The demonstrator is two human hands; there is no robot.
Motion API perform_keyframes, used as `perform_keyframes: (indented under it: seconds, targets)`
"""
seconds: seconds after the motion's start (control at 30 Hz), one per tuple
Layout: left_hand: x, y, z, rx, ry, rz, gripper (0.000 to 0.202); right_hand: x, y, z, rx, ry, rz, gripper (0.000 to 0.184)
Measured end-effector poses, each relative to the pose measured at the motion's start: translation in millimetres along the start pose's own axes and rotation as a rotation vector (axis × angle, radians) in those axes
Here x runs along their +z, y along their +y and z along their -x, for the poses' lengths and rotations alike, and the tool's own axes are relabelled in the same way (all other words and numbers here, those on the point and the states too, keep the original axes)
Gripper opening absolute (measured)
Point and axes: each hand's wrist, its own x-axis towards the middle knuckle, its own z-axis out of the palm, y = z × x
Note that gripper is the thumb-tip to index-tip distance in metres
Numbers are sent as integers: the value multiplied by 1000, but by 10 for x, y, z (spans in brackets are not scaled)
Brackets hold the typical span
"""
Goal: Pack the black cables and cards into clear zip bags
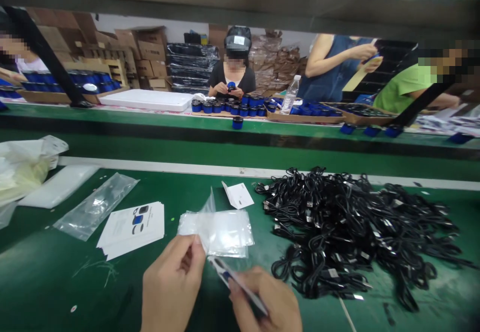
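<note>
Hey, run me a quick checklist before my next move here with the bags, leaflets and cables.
1. Leaflet gripped: ok, in the right hand.
2. Left hand at the bags: ok, fingertips at their near edge.
3. A bag's mouth open: cannot tell, too blurred there.
4. Leaflet stack squared up: not ok, its edges are fanned out.
5. Cables apart from the bags: ok, heaped to their right with table between.
6. Cables sorted singly: not ok, they lie in a jumble.
</note>
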Motion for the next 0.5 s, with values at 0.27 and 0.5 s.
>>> perform_keyframes:
  seconds: [0.27, 0.5]
  targets:
    - [100, -43, 142, 457, 19, -200, 22, -99, 80, -26, -283, 35, 425, 22]
    - [166, -98, 241, 597, -8, -190, 23, -322, 34, -77, 48, -380, 113, 15]
